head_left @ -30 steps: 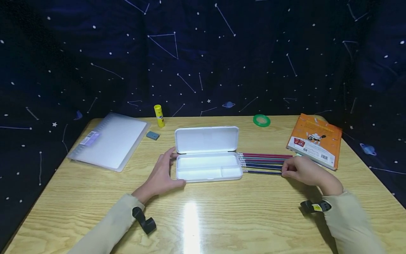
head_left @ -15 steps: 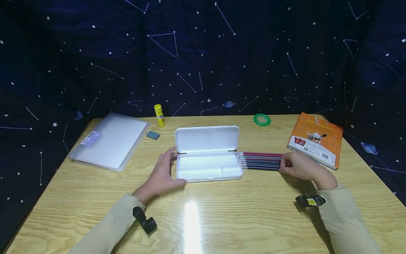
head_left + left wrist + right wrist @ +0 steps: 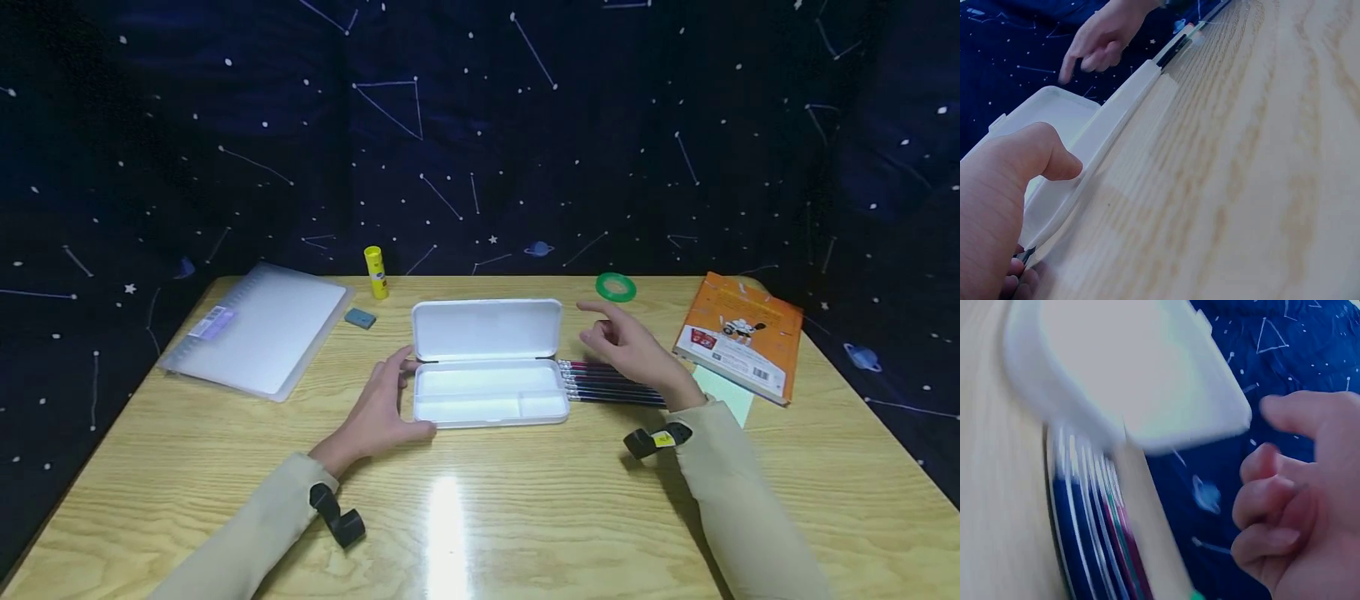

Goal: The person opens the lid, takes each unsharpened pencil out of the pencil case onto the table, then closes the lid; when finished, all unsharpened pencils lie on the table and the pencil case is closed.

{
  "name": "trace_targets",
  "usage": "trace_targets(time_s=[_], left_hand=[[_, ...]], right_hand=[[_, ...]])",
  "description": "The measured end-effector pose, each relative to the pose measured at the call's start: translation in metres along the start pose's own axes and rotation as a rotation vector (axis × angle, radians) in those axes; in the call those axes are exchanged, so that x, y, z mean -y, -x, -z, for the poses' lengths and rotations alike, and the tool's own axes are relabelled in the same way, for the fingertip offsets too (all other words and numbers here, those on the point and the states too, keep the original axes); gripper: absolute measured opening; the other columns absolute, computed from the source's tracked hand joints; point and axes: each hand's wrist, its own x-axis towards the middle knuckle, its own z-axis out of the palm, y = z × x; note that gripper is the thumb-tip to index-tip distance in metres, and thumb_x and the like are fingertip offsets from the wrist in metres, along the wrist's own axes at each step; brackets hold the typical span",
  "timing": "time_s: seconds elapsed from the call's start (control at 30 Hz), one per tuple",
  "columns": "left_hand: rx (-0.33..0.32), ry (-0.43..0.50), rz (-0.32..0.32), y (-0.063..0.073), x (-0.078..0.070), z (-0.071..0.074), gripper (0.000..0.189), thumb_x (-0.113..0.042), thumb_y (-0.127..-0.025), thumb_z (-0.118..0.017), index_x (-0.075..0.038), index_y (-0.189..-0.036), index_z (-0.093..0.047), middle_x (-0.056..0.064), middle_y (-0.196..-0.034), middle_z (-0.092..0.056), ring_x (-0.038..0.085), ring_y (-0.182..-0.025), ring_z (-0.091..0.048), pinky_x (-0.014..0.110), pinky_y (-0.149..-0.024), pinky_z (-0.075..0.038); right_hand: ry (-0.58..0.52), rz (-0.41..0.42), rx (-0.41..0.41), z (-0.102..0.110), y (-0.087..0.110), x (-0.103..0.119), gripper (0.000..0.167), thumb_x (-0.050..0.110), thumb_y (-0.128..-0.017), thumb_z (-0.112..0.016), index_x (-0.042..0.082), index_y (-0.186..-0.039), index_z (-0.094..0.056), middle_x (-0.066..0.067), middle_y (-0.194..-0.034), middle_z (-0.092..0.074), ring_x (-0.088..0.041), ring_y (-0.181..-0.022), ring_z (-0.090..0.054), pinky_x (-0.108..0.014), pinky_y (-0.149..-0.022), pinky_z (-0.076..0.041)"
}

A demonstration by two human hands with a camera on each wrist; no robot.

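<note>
A white pencil case [image 3: 489, 393] lies with its lid [image 3: 487, 330] raised at the back; its divided tray holds nothing. My left hand [image 3: 378, 408] grips the case's left end, thumb at the front edge and fingers toward the hinge side. Against the right end of the case lies a row of several dark, red and green pencils [image 3: 611, 392], eraser ends toward it. Over the pencils' far side hovers my right hand [image 3: 633, 350], holding nothing, its index finger stretched toward the lid and the other fingers loosely curled. The right wrist view shows the pencils [image 3: 1088, 519] blurred.
A clear-covered notebook [image 3: 262, 333] lies at left, near a grey eraser [image 3: 360, 318] and an upright yellow glue stick [image 3: 377, 273]. Green tape [image 3: 616, 287] lies at the back. An orange book [image 3: 742, 333] partly covers a pale green sheet [image 3: 726, 396] at right.
My right hand pushed the separate front pencil in against the row, then let go and rose leftward toward the lid. The left hand stays on the case.
</note>
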Motion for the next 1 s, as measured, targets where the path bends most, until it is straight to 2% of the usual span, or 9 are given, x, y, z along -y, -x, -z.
trace_targets(time_s=[0.1, 0.17, 0.37, 0.5, 0.6, 0.7, 0.77, 0.87, 1.0], left_hand=[[-0.001, 0.008, -0.004, -0.002, -0.001, -0.003, 0.11, -0.033, -0.062, -0.08, -0.008, -0.151, -0.021, 0.004, -0.136, -0.047, 0.024, -0.113, -0.046, 0.043, -0.097, -0.041], [0.001, 0.011, -0.008, -0.003, -0.002, -0.006, 0.11, -0.033, -0.062, -0.08, -0.008, -0.151, -0.021, 0.004, -0.136, -0.047, 0.024, -0.112, -0.046, 0.042, -0.097, -0.041], [-0.002, 0.011, -0.015, -0.006, -0.005, -0.011, 0.111, -0.032, -0.061, -0.08, -0.007, -0.151, -0.021, 0.007, -0.135, -0.047, 0.025, -0.112, -0.046, 0.042, -0.097, -0.042], [-0.003, -0.004, -0.027, -0.006, -0.006, -0.011, 0.111, -0.032, -0.061, -0.079, -0.006, -0.151, -0.02, 0.011, -0.136, -0.046, 0.026, -0.113, -0.048, 0.043, -0.097, -0.044], [-0.006, -0.051, -0.102, -0.004, -0.004, -0.008, 0.11, -0.038, -0.063, -0.078, -0.004, -0.15, -0.021, 0.016, -0.135, -0.045, 0.029, -0.115, -0.046, 0.047, -0.099, -0.042], [-0.005, -0.083, -0.191, -0.002, -0.002, -0.005, 0.101, -0.045, -0.071, -0.072, -0.003, -0.149, -0.025, 0.018, -0.135, -0.043, 0.031, -0.118, -0.042, 0.05, -0.101, -0.037], [0.008, -0.073, -0.236, -0.001, -0.002, -0.004, 0.087, -0.047, -0.08, -0.065, -0.005, -0.148, -0.03, 0.019, -0.137, -0.04, 0.033, -0.122, -0.038, 0.052, -0.1, -0.034], [0.034, -0.042, -0.248, -0.001, -0.001, -0.005, 0.064, -0.042, -0.093, -0.055, -0.011, -0.146, -0.038, 0.017, -0.139, -0.038, 0.031, -0.122, -0.036, 0.049, -0.096, -0.034], [0.039, -0.021, -0.24, -0.002, -0.002, -0.006, 0.056, -0.035, -0.093, -0.06, -0.016, -0.143, -0.045, 0.013, -0.136, -0.042, 0.026, -0.115, -0.036, 0.042, -0.091, -0.034]], right_hand=[[-0.214, -0.023, 0.026, -0.008, -0.014, 0.002, 0.051, 0.024, -0.101, -0.047, 0.006, -0.147, -0.036, -0.001, -0.067, -0.042, -0.011, -0.055, -0.039, -0.026, -0.049, -0.034], [-0.294, -0.046, 0.035, -0.01, -0.019, 0.002, 0.049, 0.027, -0.102, -0.044, 0.006, -0.146, -0.039, 0.0, -0.067, -0.042, -0.012, -0.056, -0.038, -0.025, -0.049, -0.033], [-0.359, -0.107, 0.065, -0.007, -0.014, -0.001, 0.047, 0.034, -0.104, -0.038, 0.0, -0.129, -0.057, 0.0, -0.072, -0.04, -0.013, -0.064, -0.038, -0.026, -0.058, -0.034], [-0.257, -0.047, 0.171, -0.009, 0.003, -0.005, 0.032, 0.024, -0.101, -0.048, 0.001, -0.113, -0.067, 0.003, -0.077, -0.053, -0.01, -0.071, -0.048, -0.022, -0.066, -0.042], [-0.125, 0.07, 0.243, -0.016, 0.014, -0.003, 0.02, 0.016, -0.093, -0.062, 0.006, -0.107, -0.071, 0.005, -0.072, -0.052, -0.006, -0.067, -0.047, -0.021, -0.061, -0.041], [-0.051, 0.141, 0.278, -0.023, 0.019, 0.002, 0.024, 0.017, -0.085, -0.072, 0.009, -0.108, -0.072, 0.007, -0.062, -0.039, -0.005, -0.057, -0.037, -0.023, -0.053, -0.034], [-0.027, 0.145, 0.287, -0.027, 0.02, 0.005, 0.028, 0.018, -0.083, -0.074, 0.01, -0.11, -0.072, 0.009, -0.059, -0.035, -0.003, -0.055, -0.035, -0.022, -0.053, -0.032], [-0.012, 0.139, 0.302, -0.028, 0.021, 0.009, 0.03, 0.016, -0.083, -0.074, 0.008, -0.111, -0.071, 0.01, -0.057, -0.035, -0.002, -0.053, -0.034, -0.021, -0.052, -0.032], [0.02, 0.127, 0.309, -0.027, 0.024, 0.011, 0.03, 0.015, -0.083, -0.074, 0.008, -0.112, -0.07, 0.01, -0.058, -0.035, -0.002, -0.054, -0.035, -0.021, -0.053, -0.033]])
